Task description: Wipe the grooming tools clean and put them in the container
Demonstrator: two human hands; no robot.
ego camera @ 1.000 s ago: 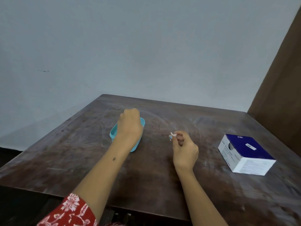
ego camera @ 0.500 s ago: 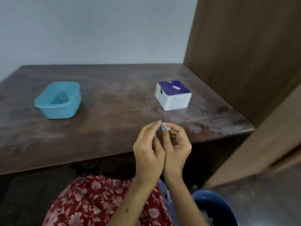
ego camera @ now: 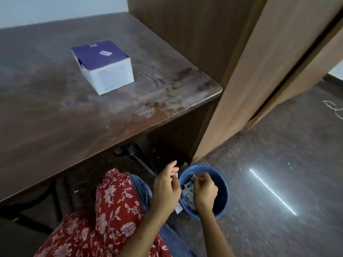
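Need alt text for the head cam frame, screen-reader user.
Both hands, left hand and right hand, are held over a blue bin on the floor beside the table; the bin holds pale scraps, and the right fingers pinch something small. A purple and white box sits on the table.

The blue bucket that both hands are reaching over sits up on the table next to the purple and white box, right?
Not quite. The head view shows the blue bucket standing on the floor beside the table's corner, not on it. The rest holds: the left hand and right hand are both over it, and the purple and white box is on the table.
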